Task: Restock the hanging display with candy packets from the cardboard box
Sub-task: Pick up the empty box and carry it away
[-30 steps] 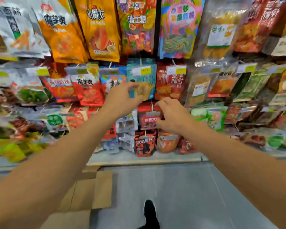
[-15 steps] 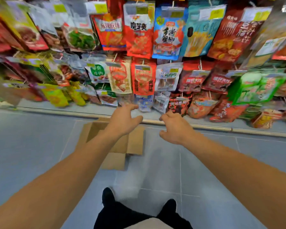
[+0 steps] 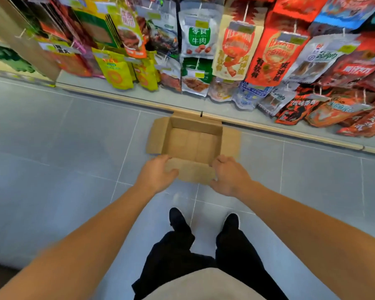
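Both hands reach down toward the open brown cardboard box (image 3: pixel 194 146), which sits on the grey tiled floor (image 3: pixel 63 137) with its far side against the pale wooden edge of the display's base (image 3: pixel 268 127). The left hand (image 3: pixel 158 176) and the right hand (image 3: pixel 231 176) are at the two ends of the box's near flap (image 3: pixel 191 172), fingers loosely curled; whether they are already pinching the cardboard or only hovering just over it cannot be told from this view, and neither carries a packet. No candy packet shows inside the box: only its bare cardboard bottom is visible. The hanging display of colourful snack packets (image 3: pixel 236 50) fills the pegs above and behind the box. Judging from this, the step in hand is likely taking hold of the box itself, since nothing is left in it to hang. To do it well, each hand should grip a firm wall or corner rather than the floppy flap alone, lift evenly on both sides, and draw the box back toward the black shoes (image 3: pixel 178 219), clear of the lowest red packets (image 3: pixel 294 109) that dangle just beside its far right corner.
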`<state>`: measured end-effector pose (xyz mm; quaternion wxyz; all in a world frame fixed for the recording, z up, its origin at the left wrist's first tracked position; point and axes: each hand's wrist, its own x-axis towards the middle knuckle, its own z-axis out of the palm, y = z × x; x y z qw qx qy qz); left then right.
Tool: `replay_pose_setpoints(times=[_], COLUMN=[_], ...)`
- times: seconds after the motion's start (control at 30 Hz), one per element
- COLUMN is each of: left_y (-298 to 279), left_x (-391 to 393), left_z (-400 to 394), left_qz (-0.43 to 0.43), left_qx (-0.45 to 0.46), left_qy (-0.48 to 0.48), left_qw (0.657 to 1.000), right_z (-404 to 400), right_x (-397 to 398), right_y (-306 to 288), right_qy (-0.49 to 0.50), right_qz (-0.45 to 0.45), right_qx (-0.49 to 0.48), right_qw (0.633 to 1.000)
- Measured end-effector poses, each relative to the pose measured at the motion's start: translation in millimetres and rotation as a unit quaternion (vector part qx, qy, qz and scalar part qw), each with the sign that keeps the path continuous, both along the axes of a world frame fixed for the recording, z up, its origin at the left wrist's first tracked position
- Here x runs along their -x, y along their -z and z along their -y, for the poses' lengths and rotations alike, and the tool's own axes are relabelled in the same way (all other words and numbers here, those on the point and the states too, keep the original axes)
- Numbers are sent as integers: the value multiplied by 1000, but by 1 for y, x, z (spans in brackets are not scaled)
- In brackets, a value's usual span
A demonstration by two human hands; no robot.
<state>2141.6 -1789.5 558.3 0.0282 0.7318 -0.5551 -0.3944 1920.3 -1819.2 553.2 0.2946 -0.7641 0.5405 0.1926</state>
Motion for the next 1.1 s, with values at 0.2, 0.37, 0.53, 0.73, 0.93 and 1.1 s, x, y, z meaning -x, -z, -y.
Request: replay_pose_setpoints(times=[0.2,0.37,0.53,0.73,0.93,1.1], left_y=[32,55,83,142,236,314], left_x=[-75,-119,-154,-176,-189,-193], left_z=[-6,15,50,114,182,224], left_qz=[-3,14,28,22,-15,-20], left_qx=[-42,-55,-72,-99,-140,-184], left_qy=[-36,-76,-111,-104,-2,76], left_qw=[998,995,991,989,990,980], right_z=[8,33,78,133,164,157], right_x=[-62,-86,-109,-132,-149,-173], right_y=[31,64,100,153,226,304], right_qy=[2,6,15,100,247,376], right_qz=[1,-3,-18,1,-9,17], right_qx=[-8,-31,-77,-108,-136,-185], right_qw=[1000,1000,997,989,959,908])
